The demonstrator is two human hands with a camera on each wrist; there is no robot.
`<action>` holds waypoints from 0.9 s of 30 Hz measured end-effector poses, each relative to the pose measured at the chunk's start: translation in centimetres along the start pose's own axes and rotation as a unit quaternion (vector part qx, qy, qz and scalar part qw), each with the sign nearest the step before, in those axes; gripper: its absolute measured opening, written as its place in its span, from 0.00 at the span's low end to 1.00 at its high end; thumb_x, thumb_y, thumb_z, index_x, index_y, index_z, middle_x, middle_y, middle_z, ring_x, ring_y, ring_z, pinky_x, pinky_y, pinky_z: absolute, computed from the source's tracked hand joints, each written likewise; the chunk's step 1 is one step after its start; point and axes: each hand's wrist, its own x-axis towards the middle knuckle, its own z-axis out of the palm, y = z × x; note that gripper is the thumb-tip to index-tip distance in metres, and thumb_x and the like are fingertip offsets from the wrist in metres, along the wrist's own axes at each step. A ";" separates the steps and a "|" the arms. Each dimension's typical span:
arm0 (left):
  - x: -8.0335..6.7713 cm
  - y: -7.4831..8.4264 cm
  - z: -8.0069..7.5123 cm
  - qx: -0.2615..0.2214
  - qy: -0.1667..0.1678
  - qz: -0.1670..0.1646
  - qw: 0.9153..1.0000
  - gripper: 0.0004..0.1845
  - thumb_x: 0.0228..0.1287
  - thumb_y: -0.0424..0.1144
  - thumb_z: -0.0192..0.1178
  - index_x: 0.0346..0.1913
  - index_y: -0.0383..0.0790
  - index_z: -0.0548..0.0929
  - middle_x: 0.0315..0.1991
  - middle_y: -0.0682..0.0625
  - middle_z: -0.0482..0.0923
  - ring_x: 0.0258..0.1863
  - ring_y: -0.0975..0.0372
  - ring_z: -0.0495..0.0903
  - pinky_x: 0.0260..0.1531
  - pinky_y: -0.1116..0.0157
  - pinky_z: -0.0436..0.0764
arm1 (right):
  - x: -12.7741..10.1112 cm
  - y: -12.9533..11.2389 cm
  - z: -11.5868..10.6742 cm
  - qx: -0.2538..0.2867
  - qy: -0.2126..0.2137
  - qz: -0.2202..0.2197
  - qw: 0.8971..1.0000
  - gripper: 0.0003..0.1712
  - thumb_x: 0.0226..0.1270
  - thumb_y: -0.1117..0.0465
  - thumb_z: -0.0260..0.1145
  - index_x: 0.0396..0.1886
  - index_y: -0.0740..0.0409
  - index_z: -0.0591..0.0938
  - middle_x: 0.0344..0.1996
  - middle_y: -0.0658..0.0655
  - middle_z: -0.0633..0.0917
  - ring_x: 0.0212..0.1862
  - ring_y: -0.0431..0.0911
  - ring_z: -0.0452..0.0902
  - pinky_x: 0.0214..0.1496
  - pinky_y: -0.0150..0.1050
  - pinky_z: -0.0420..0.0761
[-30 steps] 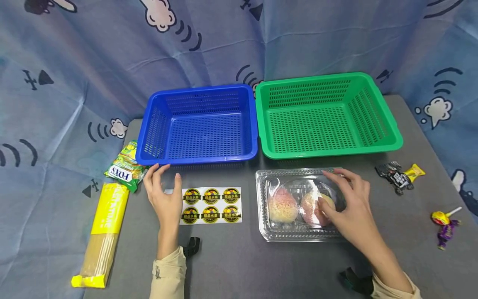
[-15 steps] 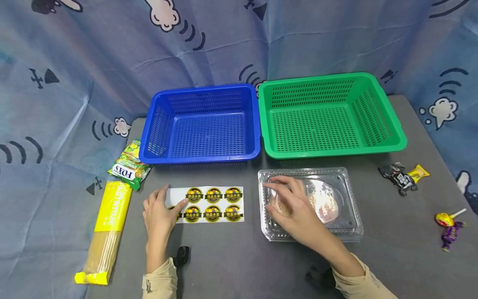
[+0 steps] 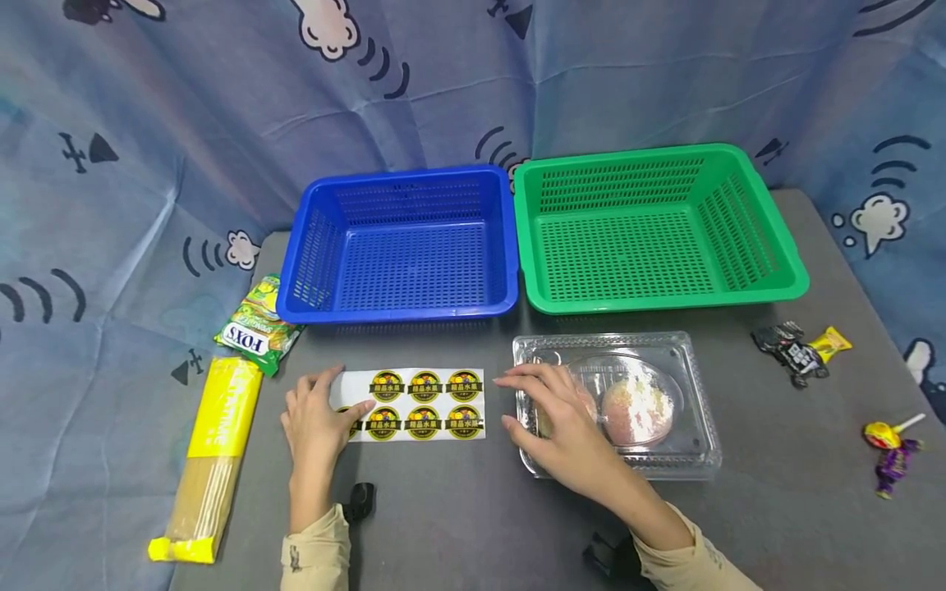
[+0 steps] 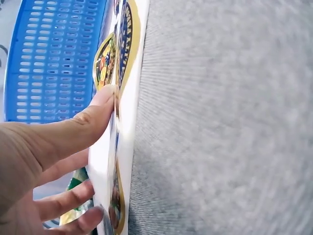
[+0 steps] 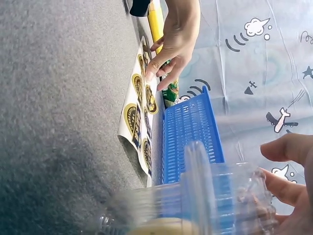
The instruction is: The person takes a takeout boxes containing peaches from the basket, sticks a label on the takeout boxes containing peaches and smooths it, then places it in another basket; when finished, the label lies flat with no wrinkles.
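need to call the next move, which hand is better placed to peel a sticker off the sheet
Probably the right hand: it rests on the clear box beside the sticker sheet, while the left hand already presses the sheet's far end down.

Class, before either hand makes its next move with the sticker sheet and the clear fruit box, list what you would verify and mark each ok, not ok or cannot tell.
1. Left hand presses the sticker sheet flat on the table: ok.
2. Right hand rests on the clear box: ok.
3. Box lid latched: cannot tell.
4. Fruit inside box: ok.
5. Blue basket and green basket hold nothing: ok.
6. A sticker peeled: not ok.
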 end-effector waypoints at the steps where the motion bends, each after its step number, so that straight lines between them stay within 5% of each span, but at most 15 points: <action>1: 0.0 0.0 0.0 0.000 0.000 0.001 1.000 0.43 0.60 0.49 0.79 0.76 0.44 0.73 0.70 0.34 0.69 0.67 0.38 0.65 0.65 0.36 0.63 | 0.0 0.0 0.0 -0.002 0.000 -0.001 1.000 0.27 0.64 0.61 0.77 0.64 0.47 0.84 0.63 0.53 0.82 0.65 0.48 0.72 0.66 0.59 0.69; 8: 0.0 -0.3 -0.1 -0.023 -0.003 0.009 1.000 0.36 0.60 0.48 0.79 0.68 0.42 0.77 0.63 0.32 0.81 0.63 0.34 0.75 0.64 0.36 0.61 | 0.0 0.2 0.0 -0.005 -0.002 0.006 1.000 0.26 0.64 0.62 0.77 0.63 0.46 0.85 0.62 0.53 0.83 0.65 0.48 0.72 0.66 0.63 0.68; 12: -0.3 -0.2 -0.1 -0.085 0.007 0.013 0.996 0.28 0.62 0.45 0.78 0.62 0.39 0.85 0.59 0.33 0.85 0.58 0.35 0.81 0.61 0.40 0.68 | 0.0 0.2 0.1 -0.011 -0.003 0.012 1.000 0.26 0.65 0.61 0.77 0.62 0.45 0.85 0.62 0.51 0.83 0.65 0.47 0.72 0.64 0.67 0.66; 17: -1.2 1.1 -1.1 -0.178 0.001 0.041 0.983 0.19 0.65 0.39 0.76 0.57 0.37 0.89 0.53 0.35 0.88 0.52 0.46 0.84 0.53 0.53 0.77 | 0.0 0.2 0.1 -0.012 -0.008 0.014 1.000 0.26 0.64 0.61 0.77 0.62 0.47 0.85 0.62 0.51 0.83 0.64 0.47 0.72 0.64 0.68 0.66; 27: -4.0 4.3 -3.7 -0.245 0.033 0.137 0.959 0.13 0.71 0.37 0.71 0.56 0.45 0.90 0.48 0.45 0.90 0.44 0.59 0.81 0.44 0.68 0.77 | 0.2 0.0 0.1 0.009 -0.010 0.008 1.000 0.24 0.66 0.61 0.76 0.62 0.50 0.85 0.63 0.53 0.83 0.65 0.48 0.71 0.66 0.62 0.69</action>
